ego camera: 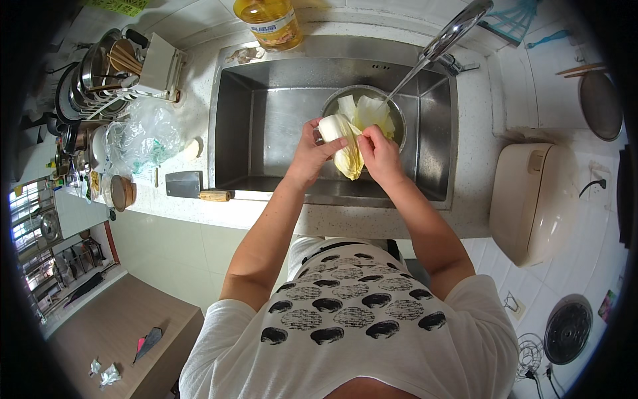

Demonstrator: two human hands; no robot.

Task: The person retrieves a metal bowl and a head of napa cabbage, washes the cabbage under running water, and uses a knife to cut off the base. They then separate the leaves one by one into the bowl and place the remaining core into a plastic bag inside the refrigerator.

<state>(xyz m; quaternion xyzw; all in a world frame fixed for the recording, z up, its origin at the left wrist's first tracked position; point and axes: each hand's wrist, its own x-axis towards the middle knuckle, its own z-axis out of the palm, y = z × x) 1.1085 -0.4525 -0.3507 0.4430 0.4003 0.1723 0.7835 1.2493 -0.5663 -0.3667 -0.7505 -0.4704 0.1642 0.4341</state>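
My left hand [315,152] grips a small head of napa cabbage [344,144], its white base pointing away from me and its yellow leaf tips towards me. On the cabbage's right side, the fingers of my right hand [380,153] pinch the edge of a leaf. Beyond my hands, a round metal basin [333,99] stands in the stainless steel sink [284,124]. Loose cabbage leaves [371,112] lie in that basin. A stream of water [401,86] runs from the chrome faucet [443,37] down onto them.
Left of the sink, a cleaver [192,185] with a wooden handle lies on the counter. Farther left are a clear plastic bag [149,134] and a dish rack [107,102] with pans. An oil bottle [271,25] stands behind the sink. A beige lidded appliance [528,199] is at right.
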